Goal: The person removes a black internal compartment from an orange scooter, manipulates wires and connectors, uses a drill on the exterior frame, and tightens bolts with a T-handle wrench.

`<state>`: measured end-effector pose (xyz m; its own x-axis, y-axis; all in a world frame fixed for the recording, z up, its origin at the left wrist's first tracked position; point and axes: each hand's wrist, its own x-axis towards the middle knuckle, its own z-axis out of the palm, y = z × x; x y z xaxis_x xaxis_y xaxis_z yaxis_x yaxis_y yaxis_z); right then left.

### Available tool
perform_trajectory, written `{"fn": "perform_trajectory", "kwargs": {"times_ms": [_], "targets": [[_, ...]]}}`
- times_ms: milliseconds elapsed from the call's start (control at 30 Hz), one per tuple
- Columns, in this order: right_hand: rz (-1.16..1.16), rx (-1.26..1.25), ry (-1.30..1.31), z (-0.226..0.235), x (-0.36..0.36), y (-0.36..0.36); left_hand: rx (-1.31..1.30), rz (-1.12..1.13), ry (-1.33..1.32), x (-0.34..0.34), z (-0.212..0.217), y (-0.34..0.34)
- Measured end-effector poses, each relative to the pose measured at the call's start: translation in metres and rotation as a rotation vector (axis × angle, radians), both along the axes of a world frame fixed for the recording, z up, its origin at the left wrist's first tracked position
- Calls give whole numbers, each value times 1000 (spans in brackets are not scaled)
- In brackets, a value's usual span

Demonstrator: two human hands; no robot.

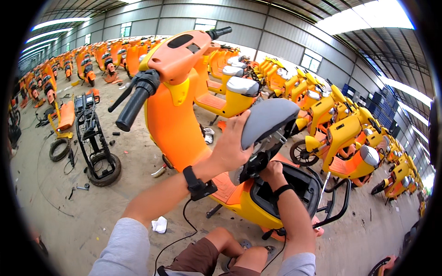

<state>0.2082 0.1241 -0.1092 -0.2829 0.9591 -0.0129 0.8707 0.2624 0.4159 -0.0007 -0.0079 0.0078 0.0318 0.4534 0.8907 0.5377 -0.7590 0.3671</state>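
Left hand [234, 143] grips grey seat [270, 117], right hand [273, 173] curls (hold unclear); littered floor [99, 209], metal-walled hall [239, 25].

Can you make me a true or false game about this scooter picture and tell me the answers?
1. The person's left hand holds a grey padded scooter seat. True.
2. The seat lies flat. False: it is tilted up.
3. The right hand grips a black handlebar. False: it is below the raised seat, by an open black storage bucket.
4. A bare black scooter frame is on the left. True.
5. Both wrists are bare. False: each wears a black band.
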Motion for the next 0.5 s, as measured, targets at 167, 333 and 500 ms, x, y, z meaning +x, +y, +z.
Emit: {"fn": "perform_trajectory", "kwargs": {"times_ms": [167, 333, 500], "targets": [[77, -129, -193, 16, -8, -9, -71, 5, -23, -4, -5, 4], [84, -98, -65, 13, 10, 3, -39, -19, -16, 0, -5, 8], [-44, -132, 1, 24, -11, -10, -42, -16, -9, -4, -6, 6]]}}
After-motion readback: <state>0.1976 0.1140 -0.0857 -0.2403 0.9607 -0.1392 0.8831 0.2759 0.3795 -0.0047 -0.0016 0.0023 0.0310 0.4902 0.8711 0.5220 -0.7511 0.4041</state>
